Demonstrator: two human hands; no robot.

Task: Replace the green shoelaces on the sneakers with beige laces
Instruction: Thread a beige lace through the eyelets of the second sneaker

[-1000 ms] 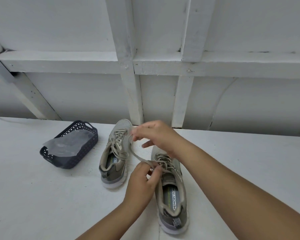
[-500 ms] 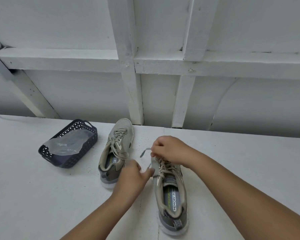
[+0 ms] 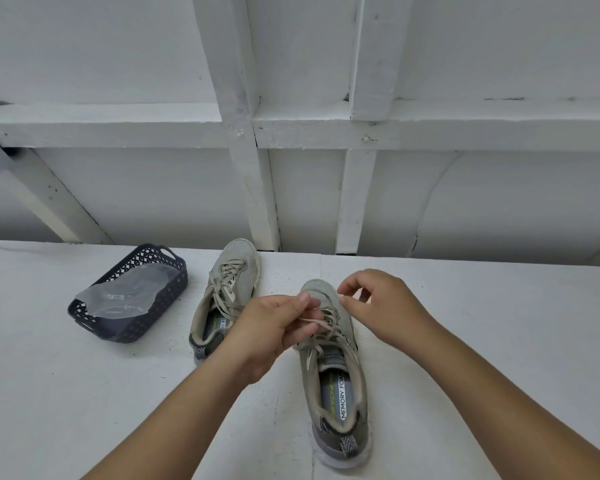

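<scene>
Two grey sneakers stand on the white table, toes pointing away from me. The left sneaker [image 3: 229, 292] is threaded with a beige lace. The right sneaker [image 3: 336, 375] also carries a beige lace [image 3: 326, 327]. My left hand [image 3: 271, 330] is over the right sneaker's lacing and pinches a strand of that lace between thumb and fingers. My right hand [image 3: 381, 306] hovers just right of the toe, fingers curled, thumb and forefinger close together; no lace shows in it. No green lace is in view.
A dark blue perforated basket [image 3: 142, 317] with a clear plastic bag [image 3: 118, 297] inside sits left of the sneakers. White wall with wooden beams rises behind the table's far edge [image 3: 430, 263].
My left hand moved right onto the right sneaker's lacing and took a strand. My right hand let go of the lace end and shifted right, off the shoe.
</scene>
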